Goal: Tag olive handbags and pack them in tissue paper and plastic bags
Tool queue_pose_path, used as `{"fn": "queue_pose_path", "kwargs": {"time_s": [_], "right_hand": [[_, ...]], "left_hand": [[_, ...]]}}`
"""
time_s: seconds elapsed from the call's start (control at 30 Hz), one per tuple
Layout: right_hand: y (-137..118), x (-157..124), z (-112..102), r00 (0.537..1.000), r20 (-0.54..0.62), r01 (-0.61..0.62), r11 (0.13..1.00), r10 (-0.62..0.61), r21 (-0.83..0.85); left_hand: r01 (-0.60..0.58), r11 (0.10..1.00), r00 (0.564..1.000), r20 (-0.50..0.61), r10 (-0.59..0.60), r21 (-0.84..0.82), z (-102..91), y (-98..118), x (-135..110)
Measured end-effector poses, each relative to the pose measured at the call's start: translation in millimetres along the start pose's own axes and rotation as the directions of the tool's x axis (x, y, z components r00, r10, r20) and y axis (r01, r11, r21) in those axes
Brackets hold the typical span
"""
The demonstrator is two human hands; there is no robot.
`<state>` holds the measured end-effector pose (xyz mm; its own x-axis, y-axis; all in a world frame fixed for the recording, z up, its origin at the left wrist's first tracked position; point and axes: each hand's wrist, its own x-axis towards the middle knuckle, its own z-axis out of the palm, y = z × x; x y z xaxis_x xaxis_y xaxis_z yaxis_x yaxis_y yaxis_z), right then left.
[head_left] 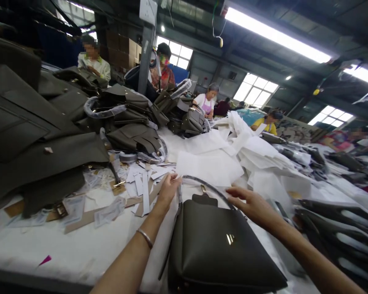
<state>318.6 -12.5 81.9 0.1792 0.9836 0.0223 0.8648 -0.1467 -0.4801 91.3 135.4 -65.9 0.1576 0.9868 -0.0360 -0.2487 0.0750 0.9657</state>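
Observation:
A dark olive handbag (pixel 214 241) lies in front of me on the white-covered table, a gold metal emblem on its face. Its curved handle (pixel 210 182), partly wrapped in clear plastic, arches away from me. A small tab (pixel 205 200) with a gold clasp shows at the bag's top edge. My left hand (pixel 169 190), below a bracelet, has its fingers closed on the handle's left side. On the right side of the handle, my right hand (pixel 250 203) has its fingers stretched out and parted, fingertips at the strap. Whether they press on it I cannot tell.
Olive bags (pixel 131 134) are heaped at left and back. Paper strips (pixel 145 192) and plastic scraps litter the table (pixel 88 257) beside my left arm. White sheets (pixel 211 163) pile up ahead; dark bag pieces (pixel 340 232) lie right. Several people work farther back.

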Motion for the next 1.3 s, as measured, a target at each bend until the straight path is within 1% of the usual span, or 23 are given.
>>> {"fn": "queue_pose_path", "kwargs": {"time_s": [0.07,0.1,0.17,0.23,0.3,0.4,0.43,0.47,0.5,0.53,0.57,0.6,0.63,0.67,0.7,0.77,0.8,0.87,0.97,1.07,1.13,1.2,1.3], "right_hand": [[42,-21,5,0.988,-0.039,-0.153,0.988,0.152,-0.005],[58,-31,11,0.974,-0.022,-0.225,0.973,0.226,0.044],[80,-51,29,0.952,0.026,-0.305,0.938,0.305,0.166],[85,-64,46,0.947,0.062,-0.321,0.905,0.316,0.279],[79,-70,58,0.944,0.084,-0.328,0.877,0.32,0.35],[65,-70,62,0.944,0.103,-0.33,0.876,0.314,0.351],[60,-69,61,0.948,0.09,-0.318,0.893,0.305,0.32],[56,-70,60,0.955,0.065,-0.296,0.915,0.289,0.275],[51,-72,57,0.964,0.026,-0.264,0.939,0.265,0.221],[45,-75,54,0.973,-0.016,-0.223,0.961,0.229,0.161],[40,-80,51,0.983,-0.044,-0.171,0.98,0.176,0.099],[33,-86,47,0.993,-0.044,-0.112,0.993,0.114,0.038],[27,-92,43,0.999,-0.006,-0.047,0.999,0.046,-0.019],[20,-98,40,0.998,0.069,0.019,0.998,-0.014,-0.066],[14,-104,38,0.985,0.163,0.078,0.991,-0.06,-0.104],[2,-112,39,0.938,0.335,0.157,0.973,-0.093,-0.169],[-2,-115,42,0.918,0.386,0.181,0.963,-0.094,-0.197],[-6,-116,50,0.9,0.424,0.223,0.944,-0.103,-0.245],[-5,-115,65,0.89,0.417,0.306,0.918,-0.183,-0.251],[-2,-109,77,0.882,0.381,0.377,0.9,-0.276,-0.22],[-5,-103,83,0.88,0.348,0.41,0.887,-0.324,-0.211],[-12,-96,91,0.872,0.317,0.446,0.871,-0.372,-0.207],[-23,-89,107,0.852,0.28,0.505,0.836,-0.443,-0.214]], "left_hand": [[-0.073,0.993,0.997,-0.011,0.075,0.088,3.8,3,-2],[-0.106,0.986,0.994,0.001,0.107,0.13,5.5,5,-4],[-0.168,0.964,0.986,0.056,0.16,0.206,8.1,10,-8],[-0.224,0.933,0.972,0.126,0.196,0.28,9.6,17,-14],[-0.271,0.897,0.957,0.196,0.213,0.349,10.4,27,-21],[-0.345,0.836,0.924,0.312,0.223,0.426,10.4,50,-39],[-0.39,0.802,0.897,0.384,0.22,0.452,10.1,60,-48],[-0.447,0.757,0.856,0.474,0.206,0.477,9.7,72,-58],[-0.512,0.7,0.797,0.579,0.171,0.498,9.2,84,-70],[-0.577,0.636,0.726,0.678,0.113,0.512,8.7,95,-83],[-0.636,0.569,0.655,0.754,0.043,0.521,8.3,105,-96],[-0.686,0.505,0.592,0.805,-0.028,0.523,8.1,112,-109],[-0.729,0.441,0.54,0.836,-0.099,0.523,8.1,115,-121],[-0.765,0.377,0.503,0.85,-0.157,0.522,8.0,115,-132],[-0.792,0.315,0.484,0.853,-0.197,0.522,7.9,111,-141],[-0.823,0.206,0.486,0.844,-0.228,0.529,7.1,97,-153],[-0.826,0.167,0.498,0.836,-0.229,0.538,6.4,88,-156],[-0.82,0.117,0.524,0.817,-0.238,0.56,4.7,71,-159],[-0.806,0.064,0.557,0.791,-0.253,0.588,2.7,57,-163],[-0.787,-0.012,0.597,0.757,-0.266,0.617,1.3,58,-169],[-0.755,-0.078,0.64,0.708,-0.299,0.651,-0.5,64,-172],[-0.708,-0.151,0.694,0.64,-0.329,0.69,-3.6,71,-172],[-0.64,-0.255,0.761,0.554,-0.338,0.725,-10.1,75,-169]]}}
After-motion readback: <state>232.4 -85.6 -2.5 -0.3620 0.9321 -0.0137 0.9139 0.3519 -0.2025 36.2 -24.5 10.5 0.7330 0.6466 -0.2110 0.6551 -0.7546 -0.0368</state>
